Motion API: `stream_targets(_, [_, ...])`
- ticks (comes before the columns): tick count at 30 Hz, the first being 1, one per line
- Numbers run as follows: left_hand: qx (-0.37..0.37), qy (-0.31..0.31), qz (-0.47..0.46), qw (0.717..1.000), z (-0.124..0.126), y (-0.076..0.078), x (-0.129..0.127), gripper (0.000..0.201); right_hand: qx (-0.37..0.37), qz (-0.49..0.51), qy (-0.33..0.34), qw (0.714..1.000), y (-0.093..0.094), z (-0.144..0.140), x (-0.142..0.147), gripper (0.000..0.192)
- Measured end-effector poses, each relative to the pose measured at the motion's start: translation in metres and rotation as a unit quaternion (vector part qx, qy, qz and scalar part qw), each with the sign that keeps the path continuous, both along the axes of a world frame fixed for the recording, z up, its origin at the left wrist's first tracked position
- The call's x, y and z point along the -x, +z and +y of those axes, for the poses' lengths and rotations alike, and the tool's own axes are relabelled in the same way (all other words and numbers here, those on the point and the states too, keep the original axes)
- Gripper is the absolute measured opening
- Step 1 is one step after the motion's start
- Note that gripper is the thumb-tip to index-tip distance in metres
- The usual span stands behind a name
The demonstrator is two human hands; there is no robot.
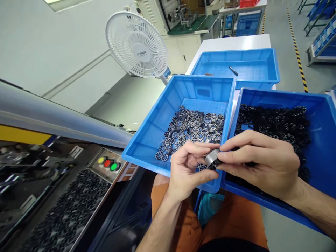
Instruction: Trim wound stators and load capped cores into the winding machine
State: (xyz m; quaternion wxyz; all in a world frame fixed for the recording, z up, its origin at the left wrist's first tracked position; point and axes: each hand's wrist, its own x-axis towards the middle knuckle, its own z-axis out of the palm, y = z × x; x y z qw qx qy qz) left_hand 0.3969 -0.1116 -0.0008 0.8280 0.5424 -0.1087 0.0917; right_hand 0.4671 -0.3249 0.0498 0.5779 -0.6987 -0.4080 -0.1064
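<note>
Both hands meet over the near edge of two blue trays. The left hand (187, 168) and the right hand (262, 159) pinch one small grey ring-shaped wheel part (212, 158) between their fingertips, closed on it from either side. Behind them, the middle tray (157, 122) holds a loose pile of grey spoked wheels (193, 129); the right tray (321, 140) holds black ones (278, 122). A third tray (252, 66) sits farther back on a white bench (236, 42). A white fan (137, 44) stands to the left, above a machine panel with yellow, red and green buttons (108, 163). Grey workshop floor with striped tape runs beyond.
</note>
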Motion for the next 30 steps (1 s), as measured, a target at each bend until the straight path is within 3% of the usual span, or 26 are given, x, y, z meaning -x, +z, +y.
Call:
stream_targets(5, [-0.002, 0.002, 0.018, 1.000, 0.001, 0.002, -0.002, 0.043, 0.025, -0.051, 0.006, 0.998, 0.001, -0.002, -0.002, 0.016])
stream_targets(10, [-0.024, -0.008, 0.055, 0.998, 0.004, 0.004, -0.004, 0.052, 0.013, -0.097, -0.029, 0.995, -0.002, 0.004, 0.004, 0.021])
stream_targets(13, [-0.020, 0.000, 0.030, 0.999, 0.002, 0.004, -0.002, 0.039, -0.025, -0.050, -0.036, 0.998, -0.008, 0.008, 0.005, 0.022])
stream_targets(17, [-0.006, 0.011, -0.012, 1.000, -0.003, 0.006, 0.001, 0.035, -0.031, 0.036, -0.009, 0.999, -0.013, 0.010, 0.000, 0.030])
stream_targets(24, [-0.079, 0.052, -0.063, 0.994, 0.003, 0.004, -0.004, 0.031, 0.003, 0.021, 0.025, 0.999, -0.012, 0.005, -0.003, 0.033])
stream_targets(30, [-0.083, 0.078, -0.055, 0.992, 0.003, 0.001, -0.002, 0.037, 0.032, 0.007, 0.023, 0.999, -0.007, 0.006, 0.002, 0.021])
